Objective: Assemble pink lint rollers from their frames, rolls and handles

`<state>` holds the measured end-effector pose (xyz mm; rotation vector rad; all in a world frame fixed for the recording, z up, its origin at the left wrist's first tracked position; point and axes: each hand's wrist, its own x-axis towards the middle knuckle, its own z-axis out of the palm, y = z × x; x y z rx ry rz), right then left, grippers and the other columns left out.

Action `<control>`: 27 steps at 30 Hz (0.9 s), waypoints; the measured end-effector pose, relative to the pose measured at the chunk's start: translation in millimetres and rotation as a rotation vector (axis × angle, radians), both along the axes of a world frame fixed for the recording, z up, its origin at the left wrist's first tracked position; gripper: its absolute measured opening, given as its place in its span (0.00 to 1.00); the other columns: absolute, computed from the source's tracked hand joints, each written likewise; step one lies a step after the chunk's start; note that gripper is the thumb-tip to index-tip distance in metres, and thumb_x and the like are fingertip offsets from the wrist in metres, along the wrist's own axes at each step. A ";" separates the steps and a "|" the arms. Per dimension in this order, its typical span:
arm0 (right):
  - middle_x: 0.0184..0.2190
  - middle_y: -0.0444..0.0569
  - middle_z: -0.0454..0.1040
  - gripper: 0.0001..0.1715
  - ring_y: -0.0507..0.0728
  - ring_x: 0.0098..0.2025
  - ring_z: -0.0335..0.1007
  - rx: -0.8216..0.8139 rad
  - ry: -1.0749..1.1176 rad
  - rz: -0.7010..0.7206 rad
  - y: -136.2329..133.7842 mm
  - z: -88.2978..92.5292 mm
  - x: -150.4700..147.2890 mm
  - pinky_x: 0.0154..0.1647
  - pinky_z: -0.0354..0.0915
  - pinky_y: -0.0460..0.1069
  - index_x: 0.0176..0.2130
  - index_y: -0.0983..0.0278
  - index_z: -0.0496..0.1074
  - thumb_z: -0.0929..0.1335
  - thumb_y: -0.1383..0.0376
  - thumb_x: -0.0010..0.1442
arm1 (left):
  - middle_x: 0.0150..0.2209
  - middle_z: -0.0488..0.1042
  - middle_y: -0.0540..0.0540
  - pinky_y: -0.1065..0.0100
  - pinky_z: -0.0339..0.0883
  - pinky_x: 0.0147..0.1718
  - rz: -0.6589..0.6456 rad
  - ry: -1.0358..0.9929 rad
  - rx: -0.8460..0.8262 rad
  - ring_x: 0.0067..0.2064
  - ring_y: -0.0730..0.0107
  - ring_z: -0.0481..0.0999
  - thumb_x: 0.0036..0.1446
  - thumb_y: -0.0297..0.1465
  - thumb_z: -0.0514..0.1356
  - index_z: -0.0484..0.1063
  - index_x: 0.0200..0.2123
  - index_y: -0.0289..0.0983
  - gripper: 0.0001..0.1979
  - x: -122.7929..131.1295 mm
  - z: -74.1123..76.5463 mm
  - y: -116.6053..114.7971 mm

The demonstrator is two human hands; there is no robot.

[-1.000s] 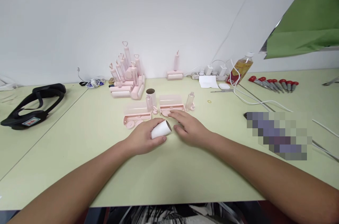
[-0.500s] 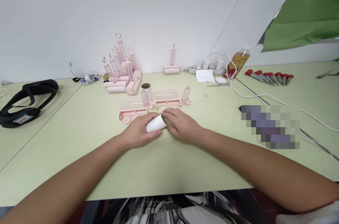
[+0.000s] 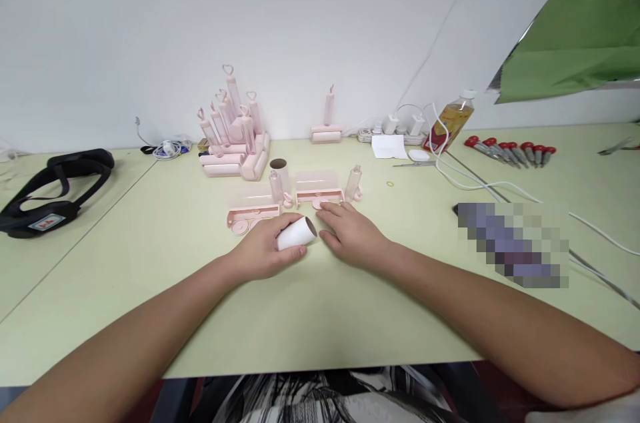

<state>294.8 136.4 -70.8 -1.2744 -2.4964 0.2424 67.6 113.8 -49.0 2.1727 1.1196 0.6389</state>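
Two pink rectangular plastic cases [image 3: 253,211] with transparent lids stand open; one clear plastic bottle [image 3: 454,119] holds amber liquid; the pale-green tabletop [image 3: 320,316] meets a white wall [image 3: 125,23]; the left hand [image 3: 261,249] grasps one white hollow cylindrical roll [image 3: 294,234], near the right hand [image 3: 356,236], whose fingers are released, loosely extended.

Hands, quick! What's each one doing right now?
Left hand: closed around the white roll.
Right hand: open, fingertips by a pink disc; can't tell if they touch it.
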 end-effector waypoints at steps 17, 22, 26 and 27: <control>0.49 0.55 0.69 0.19 0.59 0.46 0.67 -0.094 0.064 0.063 -2.7 5.3 -1.6 0.41 0.64 0.52 0.53 0.63 0.70 0.64 0.68 0.63 | 0.42 0.75 0.48 0.68 0.66 0.36 -0.009 -0.006 0.009 0.39 0.66 0.74 0.56 0.38 0.60 0.69 0.51 0.41 0.19 -0.2 0.1 0.4; 0.45 0.53 0.72 0.18 0.59 0.46 0.68 -0.164 0.031 0.061 -1.5 6.7 0.7 0.43 0.63 0.52 0.53 0.63 0.70 0.62 0.67 0.64 | 0.42 0.75 0.48 0.69 0.65 0.36 -0.039 -0.012 0.004 0.39 0.66 0.74 0.57 0.38 0.60 0.68 0.51 0.41 0.19 -0.9 0.8 -0.2; 0.46 0.54 0.72 0.22 0.60 0.46 0.69 -0.135 0.055 0.010 0.0 4.6 3.5 0.44 0.63 0.52 0.57 0.64 0.66 0.64 0.66 0.63 | 0.42 0.75 0.48 0.69 0.65 0.37 -0.041 -0.021 0.007 0.40 0.66 0.73 0.57 0.39 0.60 0.68 0.50 0.40 0.18 -1.2 0.6 -0.1; 0.46 0.54 0.72 0.23 0.60 0.46 0.69 -0.130 0.062 -0.002 0.2 4.2 4.0 0.44 0.63 0.52 0.57 0.64 0.66 0.64 0.65 0.63 | 0.42 0.75 0.48 0.69 0.65 0.37 -0.038 -0.019 0.012 0.40 0.66 0.73 0.57 0.39 0.60 0.68 0.50 0.40 0.18 -1.2 0.4 0.2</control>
